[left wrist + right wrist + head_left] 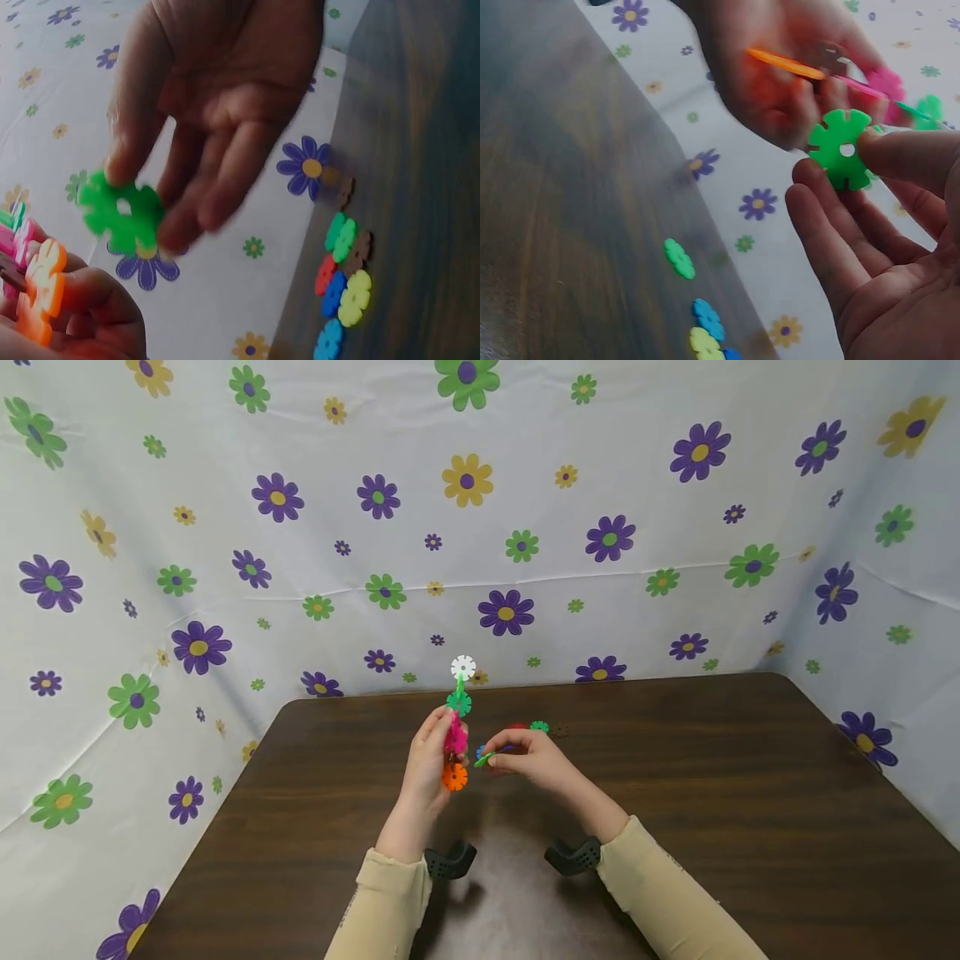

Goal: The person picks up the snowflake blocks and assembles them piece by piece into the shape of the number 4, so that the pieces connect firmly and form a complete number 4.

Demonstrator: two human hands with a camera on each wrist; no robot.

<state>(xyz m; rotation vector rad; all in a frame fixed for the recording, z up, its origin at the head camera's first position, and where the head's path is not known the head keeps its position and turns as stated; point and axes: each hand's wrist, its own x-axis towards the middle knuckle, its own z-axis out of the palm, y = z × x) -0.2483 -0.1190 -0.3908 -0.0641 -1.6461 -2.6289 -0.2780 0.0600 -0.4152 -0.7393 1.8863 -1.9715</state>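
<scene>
My left hand [430,757] grips a chain of notched plastic discs above the table. A white disc [462,667] tops the chain, with a teal disc [459,702] beneath it. Pink discs [455,737] sit among the fingers, and an orange disc [454,777] forms the lower end. In the left wrist view a brown disc [12,274] meets the orange one. To the right, my right hand [531,758] pinches a bright green notched disc [841,150] between thumb and fingers. In the head view this disc is apart from the chain.
Loose discs lie on the dark wooden table [675,793] beyond my right hand, among them a yellow disc [355,298], a red disc [325,274] and a blue disc [334,293]. A white flowered cloth [570,527] hangs behind the table and along its sides.
</scene>
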